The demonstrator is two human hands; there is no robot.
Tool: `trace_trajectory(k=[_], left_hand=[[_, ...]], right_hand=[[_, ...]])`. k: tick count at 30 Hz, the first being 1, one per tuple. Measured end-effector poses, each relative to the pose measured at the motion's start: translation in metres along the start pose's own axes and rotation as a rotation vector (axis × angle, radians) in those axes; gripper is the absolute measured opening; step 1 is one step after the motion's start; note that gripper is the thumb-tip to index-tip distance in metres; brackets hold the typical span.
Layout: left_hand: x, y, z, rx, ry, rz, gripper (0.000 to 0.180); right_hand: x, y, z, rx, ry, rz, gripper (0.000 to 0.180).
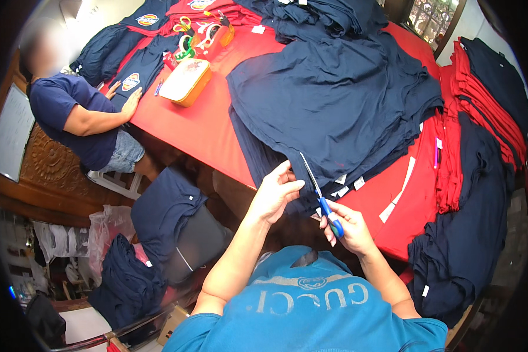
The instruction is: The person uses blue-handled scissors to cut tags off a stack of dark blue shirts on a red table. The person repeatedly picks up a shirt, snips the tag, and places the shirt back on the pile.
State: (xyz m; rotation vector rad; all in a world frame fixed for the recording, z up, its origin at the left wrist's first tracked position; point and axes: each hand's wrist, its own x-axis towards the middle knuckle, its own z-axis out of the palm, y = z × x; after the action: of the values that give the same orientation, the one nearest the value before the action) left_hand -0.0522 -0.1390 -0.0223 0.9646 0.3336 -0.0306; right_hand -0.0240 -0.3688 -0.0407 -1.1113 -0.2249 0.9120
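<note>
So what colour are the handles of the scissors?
The scissors handles in the right hand are mostly blue, best seen in the head view.

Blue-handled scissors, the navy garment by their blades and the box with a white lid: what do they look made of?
Blue-handled scissors: metal blades, judging by their grey sheen; smooth handles, likely plastic.
Dark navy cloth garment: matte fabric, shown by soft folds; fibre unclear.
White-lidded, yellow-sided box: probably smooth plastic, given its rounded corners, though painted metal is possible.
</note>
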Motion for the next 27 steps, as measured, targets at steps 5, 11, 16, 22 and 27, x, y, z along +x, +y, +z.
trace_trajectory(k=[5, 11, 16, 22, 27], left_hand=[[0.003, 0.003, 0.002, -0.125, 0.101, -0.071, 0.024], [0.005, -0.007, -0.011, 0.012, 0.004, 0.099, 0.038], [-0.003, 0.002, -0.004, 0.076, 0.005, 0.045, 0.046], [0.005, -0.006, -0.014, 0.025, 0.010, 0.070, 0.045], [0.012, 0.001, -0.023, 0.049, -0.008, 0.085, 0.042]], right_hand=[[-0.002, 0.000, -0.002, 0.182, -0.045, 0.058, 0.045], [-0.001, 0.007, 0.015, -0.606, 0.146, -0.224, 0.060], [0.009, 0.011, 0.016, -0.544, 0.147, -0.259, 0.056], [0.006, 0.001, 0.015, -0.371, 0.128, -0.049, 0.051], [0.011, 0.007, 0.025, -0.465, 0.144, -0.167, 0.055]])
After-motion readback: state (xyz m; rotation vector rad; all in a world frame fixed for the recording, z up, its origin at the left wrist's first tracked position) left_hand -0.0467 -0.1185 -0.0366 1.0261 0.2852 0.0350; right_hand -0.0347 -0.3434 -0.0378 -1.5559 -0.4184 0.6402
